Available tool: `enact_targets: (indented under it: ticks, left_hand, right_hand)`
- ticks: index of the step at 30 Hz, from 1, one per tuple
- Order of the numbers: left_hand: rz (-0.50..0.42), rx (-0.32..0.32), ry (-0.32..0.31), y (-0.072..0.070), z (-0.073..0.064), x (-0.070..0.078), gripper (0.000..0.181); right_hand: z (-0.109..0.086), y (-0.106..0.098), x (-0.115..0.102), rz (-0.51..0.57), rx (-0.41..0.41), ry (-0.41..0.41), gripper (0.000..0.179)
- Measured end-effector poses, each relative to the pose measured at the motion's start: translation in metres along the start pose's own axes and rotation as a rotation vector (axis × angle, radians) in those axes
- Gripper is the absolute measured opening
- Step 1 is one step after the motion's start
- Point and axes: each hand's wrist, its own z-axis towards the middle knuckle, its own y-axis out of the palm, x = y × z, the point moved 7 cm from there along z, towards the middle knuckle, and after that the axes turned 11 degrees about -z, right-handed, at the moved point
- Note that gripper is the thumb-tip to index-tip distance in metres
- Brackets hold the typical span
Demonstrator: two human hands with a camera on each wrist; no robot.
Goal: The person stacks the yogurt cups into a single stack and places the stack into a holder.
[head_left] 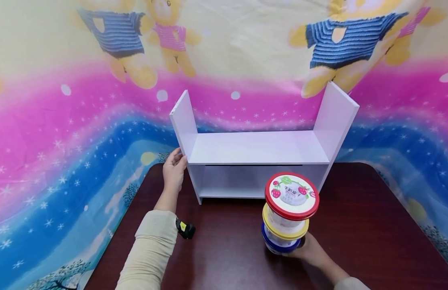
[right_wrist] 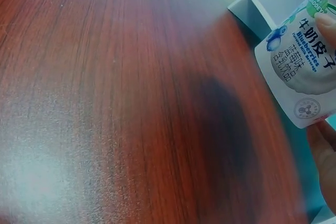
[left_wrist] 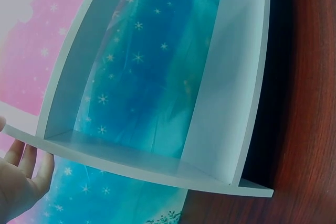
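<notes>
A white two-tier shelf (head_left: 258, 147) with tall side panels stands on the table. My left hand (head_left: 174, 169) is at its left side panel, with fingertips (left_wrist: 46, 167) against the outer face and another fingertip at the panel's far edge. My right hand (head_left: 306, 250) grips the lowest of three stacked tubs in front of the shelf's right half. The top tub has a red lid with strawberries (head_left: 292, 196), the middle one a yellow rim (head_left: 285, 231), the bottom one a blue rim (head_left: 278, 244). In the right wrist view, blueberries are printed on the bottom tub (right_wrist: 302, 59), held between thumb and fingers.
A small black object with a yellow label (head_left: 185, 228) lies on the dark wooden table (head_left: 224, 257), beside the left forearm. Behind the shelf hangs a backdrop (head_left: 238, 52) printed with teddy bears and snowflakes.
</notes>
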Motion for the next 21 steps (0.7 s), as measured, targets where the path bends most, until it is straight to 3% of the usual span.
enact_targets:
  ticks: [15, 21]
  left_hand:
    - [0.036, 0.025, -0.010, -0.003, 0.002, -0.001, 0.036]
    - [0.052, 0.028, -0.016, -0.002, 0.002, -0.001, 0.035]
  right_hand:
    - [0.011, -0.003, -0.012, 0.017, -0.014, -0.019, 0.070]
    - [0.015, -0.005, -0.020, 0.013, -0.008, -0.099, 0.067]
